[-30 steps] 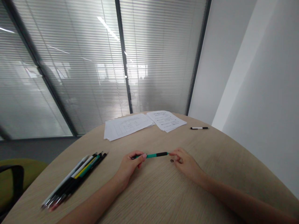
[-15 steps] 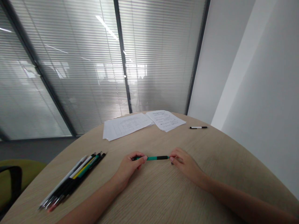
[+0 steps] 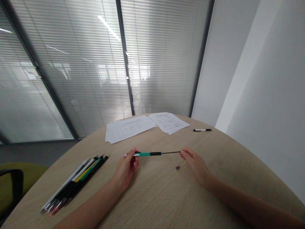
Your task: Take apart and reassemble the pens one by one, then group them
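Note:
A green pen barrel (image 3: 145,154) with a black grip lies level across the middle of the view, its clip end in my left hand (image 3: 126,167). My left fingers are closed round it. Out of its right end sticks a thin dark ink refill (image 3: 170,152). My right hand (image 3: 194,163) pinches the far tip of that refill between thumb and fingers. On the table just below, to the left of my right hand, sits a small dark pen tip piece (image 3: 177,167).
A bundle of several pens (image 3: 76,183) lies on the left of the round wooden table (image 3: 152,203). Printed papers (image 3: 130,128) are spread at the far edge. A black-and-white pen (image 3: 202,129) rests at the back right. A green chair (image 3: 30,178) stands at the left.
The refill now shows between barrel and right hand, drawn partly out. My left hand has moved left and up with the barrel, my right hand slightly right. The small piece is now uncovered.

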Demonstrator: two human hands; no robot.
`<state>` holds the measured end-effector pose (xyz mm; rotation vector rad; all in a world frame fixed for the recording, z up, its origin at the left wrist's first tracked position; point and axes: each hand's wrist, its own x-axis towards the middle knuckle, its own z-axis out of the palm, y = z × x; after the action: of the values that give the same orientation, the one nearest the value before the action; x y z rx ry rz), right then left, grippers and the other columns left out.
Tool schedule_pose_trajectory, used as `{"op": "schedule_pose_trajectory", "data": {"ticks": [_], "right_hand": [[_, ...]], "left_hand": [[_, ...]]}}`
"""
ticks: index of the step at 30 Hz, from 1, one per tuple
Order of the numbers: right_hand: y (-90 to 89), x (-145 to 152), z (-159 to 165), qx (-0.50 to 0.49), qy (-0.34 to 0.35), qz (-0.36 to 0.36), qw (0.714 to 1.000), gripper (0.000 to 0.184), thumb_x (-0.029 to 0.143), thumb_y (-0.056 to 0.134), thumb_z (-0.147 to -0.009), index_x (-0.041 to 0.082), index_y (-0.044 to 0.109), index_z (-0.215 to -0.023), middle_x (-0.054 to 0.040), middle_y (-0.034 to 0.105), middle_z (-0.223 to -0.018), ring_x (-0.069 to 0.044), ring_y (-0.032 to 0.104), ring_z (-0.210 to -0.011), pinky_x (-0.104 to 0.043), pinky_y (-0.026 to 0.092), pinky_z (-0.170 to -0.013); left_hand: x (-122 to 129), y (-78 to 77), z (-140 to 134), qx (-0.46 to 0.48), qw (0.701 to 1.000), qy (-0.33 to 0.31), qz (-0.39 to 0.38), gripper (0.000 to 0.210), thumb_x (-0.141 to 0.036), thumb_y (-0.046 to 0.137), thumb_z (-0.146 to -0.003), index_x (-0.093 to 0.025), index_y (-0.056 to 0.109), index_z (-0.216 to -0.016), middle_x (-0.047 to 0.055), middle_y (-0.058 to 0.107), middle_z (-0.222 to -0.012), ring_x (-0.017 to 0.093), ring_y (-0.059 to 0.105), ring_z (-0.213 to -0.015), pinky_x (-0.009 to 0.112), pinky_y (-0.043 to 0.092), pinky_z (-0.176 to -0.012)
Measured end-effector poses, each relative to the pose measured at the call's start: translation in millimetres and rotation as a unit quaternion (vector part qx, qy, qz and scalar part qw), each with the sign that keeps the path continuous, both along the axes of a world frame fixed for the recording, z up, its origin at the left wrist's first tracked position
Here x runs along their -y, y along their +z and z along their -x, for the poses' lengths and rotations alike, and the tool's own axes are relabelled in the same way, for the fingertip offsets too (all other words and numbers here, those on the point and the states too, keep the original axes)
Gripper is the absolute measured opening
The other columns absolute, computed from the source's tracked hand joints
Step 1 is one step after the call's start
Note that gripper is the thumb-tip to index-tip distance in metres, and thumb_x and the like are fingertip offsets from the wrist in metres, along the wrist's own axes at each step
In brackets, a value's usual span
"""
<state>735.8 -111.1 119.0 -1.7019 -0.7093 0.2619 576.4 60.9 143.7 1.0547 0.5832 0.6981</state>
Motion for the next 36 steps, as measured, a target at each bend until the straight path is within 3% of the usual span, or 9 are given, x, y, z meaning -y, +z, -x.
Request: {"op": "schedule_pose_trajectory", "data": {"ticks": [4,8,15,18,21,29,36], "right_hand": [[-3.5,-1,-5,-0.031,-0.059,-0.023,0.998,0.018,0.037,0.044,-0.070,0.021,0.051,-0.066,-0.0017,0.056,-0.065,-0.019,0.052,-0.069,-0.029,0.040,-0.066],[-5.3,-1,-8,-0.027,-0.075,-0.009,0.997,0.017,0.036,0.044,-0.070,0.022,0.050,-0.063,-0.0012,0.054,-0.062,-0.019,0.051,-0.065,-0.029,0.039,-0.063],[-1.7,-1,-3,0.036,0.000,0.030,0.999,0.014,0.033,0.049,-0.068,0.021,0.056,-0.065,-0.0019,0.057,-0.068,-0.019,0.053,-0.068,-0.030,0.038,-0.067],[-1.2,-1,-2,0.069,0.019,0.036,0.997,0.017,0.034,0.047,-0.070,0.021,0.055,-0.065,-0.0016,0.055,-0.066,-0.018,0.052,-0.067,-0.030,0.038,-0.065],[-1.7,-2,-2,0.084,0.026,0.044,0.995,0.017,0.033,0.047,-0.071,0.020,0.055,-0.064,-0.0014,0.053,-0.065,-0.017,0.050,-0.066,-0.029,0.037,-0.063],[0.2,-1,0,0.079,0.059,0.046,0.994,0.019,0.033,0.045,-0.072,0.019,0.055,-0.064,-0.0006,0.050,-0.064,-0.016,0.049,-0.064,-0.027,0.037,-0.061],[2.7,0,2,0.085,0.092,0.039,0.991,0.020,0.034,0.044,-0.073,0.019,0.055,-0.065,-0.0011,0.051,-0.066,-0.015,0.049,-0.065,-0.027,0.038,-0.061]], "left_hand": [[-1,-0.2,-1,0.023,0.999,0.027,0.024,0.015,-0.027,0.058,-0.067,-0.012,0.055,-0.067,-0.006,0.045,-0.046,0.002,0.037,-0.036,0.011,0.030,-0.035],[-2,-1.7,-1,0.033,0.999,0.036,0.021,0.011,-0.024,0.055,-0.068,-0.013,0.054,-0.067,-0.006,0.047,-0.047,0.003,0.039,-0.039,0.011,0.032,-0.037],[7,0.3,1,-0.010,0.999,-0.023,-0.042,0.023,-0.034,0.061,-0.063,-0.012,0.056,-0.061,-0.006,0.044,-0.042,0.004,0.035,-0.035,0.015,0.026,-0.034],[10,-0.4,1,-0.026,0.995,-0.048,-0.078,0.027,-0.039,0.061,-0.064,-0.012,0.058,-0.066,-0.005,0.047,-0.047,0.004,0.039,-0.039,0.015,0.030,-0.038],[11,-3.2,0,-0.022,0.994,-0.079,-0.068,0.029,-0.040,0.061,-0.065,-0.012,0.059,-0.072,-0.004,0.051,-0.051,0.005,0.043,-0.043,0.016,0.036,-0.043],[19,-1.9,0,-0.053,0.983,-0.172,-0.028,0.019,-0.022,0.065,-0.064,-0.013,0.058,-0.079,-0.004,0.052,-0.056,0.005,0.047,-0.049,0.017,0.041,-0.049],[19,0.1,1,-0.069,0.982,-0.170,-0.050,0.038,-0.011,0.065,-0.058,-0.019,0.049,-0.092,-0.006,0.055,-0.067,0.006,0.049,-0.049,0.019,0.042,-0.049]]}}
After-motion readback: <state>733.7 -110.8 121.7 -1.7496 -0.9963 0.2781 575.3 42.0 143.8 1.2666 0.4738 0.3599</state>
